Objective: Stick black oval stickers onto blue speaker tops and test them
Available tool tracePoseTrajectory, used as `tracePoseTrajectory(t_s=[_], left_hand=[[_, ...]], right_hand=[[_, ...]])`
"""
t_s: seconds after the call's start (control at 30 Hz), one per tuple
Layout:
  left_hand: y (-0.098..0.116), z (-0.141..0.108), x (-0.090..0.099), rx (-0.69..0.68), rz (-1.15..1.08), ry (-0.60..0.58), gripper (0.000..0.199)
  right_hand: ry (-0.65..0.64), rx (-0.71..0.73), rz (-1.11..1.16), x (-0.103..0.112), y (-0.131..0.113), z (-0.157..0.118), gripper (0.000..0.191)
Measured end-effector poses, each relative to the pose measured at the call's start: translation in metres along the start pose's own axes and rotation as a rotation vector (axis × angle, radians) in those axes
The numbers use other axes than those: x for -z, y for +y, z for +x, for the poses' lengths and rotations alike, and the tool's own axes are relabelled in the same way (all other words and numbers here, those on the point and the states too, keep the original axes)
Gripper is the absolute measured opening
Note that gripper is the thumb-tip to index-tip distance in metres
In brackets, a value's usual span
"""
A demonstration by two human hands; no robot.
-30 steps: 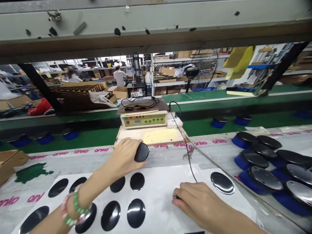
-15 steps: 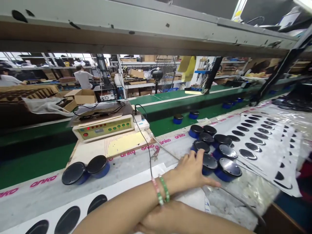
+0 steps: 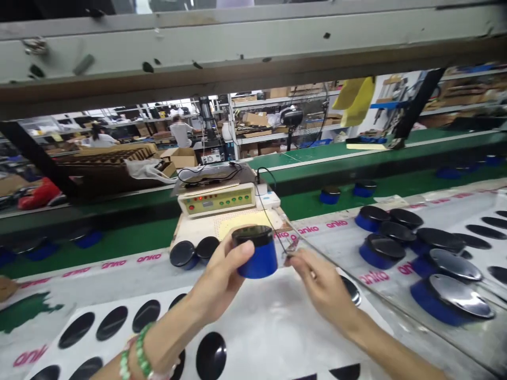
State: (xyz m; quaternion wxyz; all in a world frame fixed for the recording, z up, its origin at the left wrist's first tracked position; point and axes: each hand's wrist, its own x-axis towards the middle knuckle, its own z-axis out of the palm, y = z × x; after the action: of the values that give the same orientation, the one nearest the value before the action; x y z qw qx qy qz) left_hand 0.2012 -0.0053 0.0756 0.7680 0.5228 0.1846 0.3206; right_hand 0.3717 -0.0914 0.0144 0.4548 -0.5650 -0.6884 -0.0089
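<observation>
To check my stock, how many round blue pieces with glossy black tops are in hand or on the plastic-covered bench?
10 visible: one piece in the left hand, two pieces beside it, seven pieces at right; some may be hidden.

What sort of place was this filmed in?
Probably a factory assembly line: a long green belt-like surface with round black-and-blue parts on it, and stocked shelves behind.
</observation>
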Motion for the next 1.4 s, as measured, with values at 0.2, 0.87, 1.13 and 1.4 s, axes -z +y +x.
tracePoseTrajectory(t_s=[0.2,0.87,1.13,1.4], left_hand=[[0.008,-0.04,0.013,0.068,-0.094,0.026,0.039],[0.018,-0.063,0.021,-0.836,1.599,-0.045,0.064],[0.019,-0.078,0.006,-1.253,1.808,-0.112,0.023],[0.022,-0.069,0.005,-1.265,1.792,-0.141,0.03]], right_hand=[[-0.06,0.1,0.219,0.02,-0.061,0.027,0.018],[-0.193,0.052,0.225,-0.006,-0.055,0.003,0.015],[-0.027,0.207,0.272,-0.017,-0.052,-0.01,0.015],[0.012,0.259,0.122,-0.019,-0.048,-0.02,0.011]])
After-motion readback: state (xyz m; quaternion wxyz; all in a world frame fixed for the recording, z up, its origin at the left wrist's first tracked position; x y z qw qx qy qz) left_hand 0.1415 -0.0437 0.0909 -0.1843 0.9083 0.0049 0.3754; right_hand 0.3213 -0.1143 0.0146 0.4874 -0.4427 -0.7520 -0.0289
